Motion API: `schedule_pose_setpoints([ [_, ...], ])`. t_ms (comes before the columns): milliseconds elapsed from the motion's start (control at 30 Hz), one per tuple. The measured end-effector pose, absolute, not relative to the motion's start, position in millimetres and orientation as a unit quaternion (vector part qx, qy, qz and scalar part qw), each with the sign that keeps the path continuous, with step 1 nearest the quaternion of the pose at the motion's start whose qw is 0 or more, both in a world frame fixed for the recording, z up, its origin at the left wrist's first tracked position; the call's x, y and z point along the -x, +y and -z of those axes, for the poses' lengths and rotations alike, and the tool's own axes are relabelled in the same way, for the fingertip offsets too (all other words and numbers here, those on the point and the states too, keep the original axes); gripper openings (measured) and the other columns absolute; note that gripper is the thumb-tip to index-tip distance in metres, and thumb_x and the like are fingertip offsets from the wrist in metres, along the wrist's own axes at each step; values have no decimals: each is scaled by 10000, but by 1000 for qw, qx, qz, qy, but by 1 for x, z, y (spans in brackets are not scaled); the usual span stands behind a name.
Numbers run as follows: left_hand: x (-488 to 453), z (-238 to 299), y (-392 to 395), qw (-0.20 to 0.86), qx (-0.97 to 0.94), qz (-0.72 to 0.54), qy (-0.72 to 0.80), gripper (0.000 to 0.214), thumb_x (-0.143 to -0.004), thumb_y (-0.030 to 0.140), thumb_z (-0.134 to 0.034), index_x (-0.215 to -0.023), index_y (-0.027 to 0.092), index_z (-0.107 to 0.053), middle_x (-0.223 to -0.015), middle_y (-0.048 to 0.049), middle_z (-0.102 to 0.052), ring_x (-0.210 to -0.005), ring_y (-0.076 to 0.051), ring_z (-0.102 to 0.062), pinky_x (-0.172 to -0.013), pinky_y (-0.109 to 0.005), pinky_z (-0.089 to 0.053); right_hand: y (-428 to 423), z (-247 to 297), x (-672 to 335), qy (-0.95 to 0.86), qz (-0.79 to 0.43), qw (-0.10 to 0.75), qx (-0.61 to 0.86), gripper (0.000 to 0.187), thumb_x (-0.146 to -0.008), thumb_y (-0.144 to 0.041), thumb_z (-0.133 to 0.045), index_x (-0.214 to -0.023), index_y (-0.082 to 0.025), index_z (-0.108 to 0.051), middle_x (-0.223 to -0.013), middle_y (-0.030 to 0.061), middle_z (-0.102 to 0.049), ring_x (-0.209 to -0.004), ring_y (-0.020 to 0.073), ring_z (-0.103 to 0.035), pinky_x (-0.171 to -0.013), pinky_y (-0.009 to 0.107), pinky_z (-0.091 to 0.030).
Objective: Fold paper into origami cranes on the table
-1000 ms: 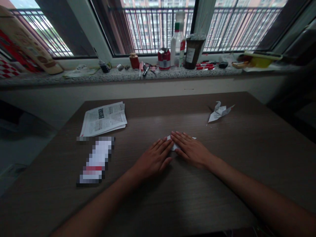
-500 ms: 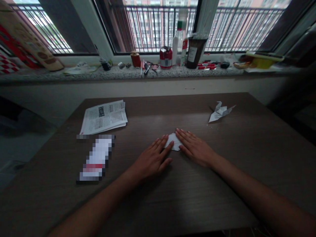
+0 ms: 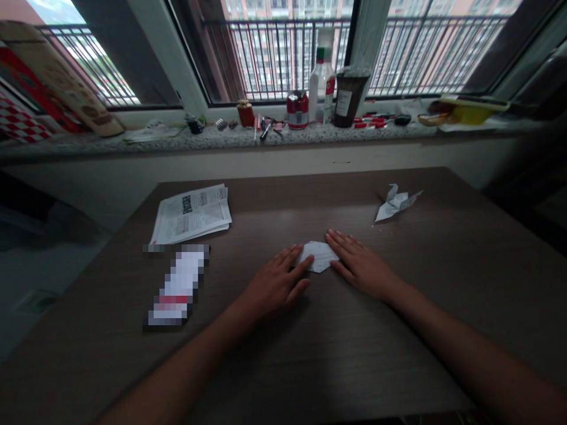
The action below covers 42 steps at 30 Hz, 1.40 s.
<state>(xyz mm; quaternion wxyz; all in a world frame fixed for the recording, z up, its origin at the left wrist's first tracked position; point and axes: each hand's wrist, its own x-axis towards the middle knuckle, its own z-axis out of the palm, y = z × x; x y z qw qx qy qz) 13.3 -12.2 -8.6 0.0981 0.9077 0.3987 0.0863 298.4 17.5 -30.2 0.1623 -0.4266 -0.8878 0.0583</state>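
Observation:
A small folded piece of white paper (image 3: 318,255) lies flat on the dark wooden table (image 3: 283,354). My left hand (image 3: 278,280) rests on its left part, palm down with the fingers apart. On the right end of the paper lie the fingertips of my right hand (image 3: 361,262), stretched out flat. The ends of the paper under the fingers are hidden. Beyond my right hand stands a folded paper crane (image 3: 396,202) with printed marks.
Folded newspaper sheets (image 3: 192,212) lie at the back left, with a blurred-out phone-like object (image 3: 177,287) in front. Along the stone windowsill (image 3: 159,144) stand a red can (image 3: 297,110), a clear bottle (image 3: 316,82), a dark plastic cup (image 3: 348,97) and a yellow container (image 3: 473,110).
My right hand has slid a little to the right along the paper, so more of the paper shows between my hands. My left hand has stayed nearly in place. The view has shifted slightly.

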Motion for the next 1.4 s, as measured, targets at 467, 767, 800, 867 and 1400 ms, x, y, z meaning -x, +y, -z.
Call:
schedule_pose_setpoints([
  [467, -15, 1, -6, 102, -918, -101, 370, 484, -1109, 386, -425, -1564, 219, -424, -1593, -92, -475, -1469, -276, -427, -1202, -466, -389, 16, 20, -293, -911, -149, 219, 316, 309, -1033, -269, -590, -1327, -267, -688, -1441, 79, -653, -1335, 265, -606, -1135, 507, -486],
  [767, -20, -1, -5, 95, -920, -146, 352, 329, -1020, 291, -615, -1347, 250, -613, -1428, -100, -600, -1290, -306, -572, -1057, -516, -515, 12, 19, -289, -903, -165, 240, 315, 242, -1005, -243, -633, -1221, -260, -741, -1286, 70, -736, -1177, 247, -688, -1008, 450, -559],
  [800, -21, 2, -5, 95, -917, -157, 356, 324, -1012, 283, -629, -1333, 249, -621, -1411, -97, -608, -1277, -303, -578, -1050, -512, -520, 12, 18, -289, -902, -168, 241, 316, 234, -1003, -256, -642, -1215, -261, -742, -1280, 68, -738, -1175, 245, -687, -1007, 447, -558],
  [867, -23, 8, -3, 92, -910, -176, 365, 276, -1006, 287, -646, -1279, 245, -650, -1364, -92, -630, -1241, -297, -594, -1037, -509, -526, 12, 17, -288, -902, -171, 240, 316, 221, -1001, -281, -655, -1202, -260, -744, -1265, 66, -742, -1161, 243, -690, -993, 438, -560],
  [1400, -32, 15, 0, 131, -872, -249, 400, 113, -975, 272, -704, -1083, 250, -726, -1242, -71, -676, -1137, -275, -639, -978, -476, -528, 9, 13, -285, -891, -188, 257, 325, 193, -1018, -308, -633, -1176, -265, -737, -1214, 72, -741, -1133, 247, -680, -961, 445, -561],
])
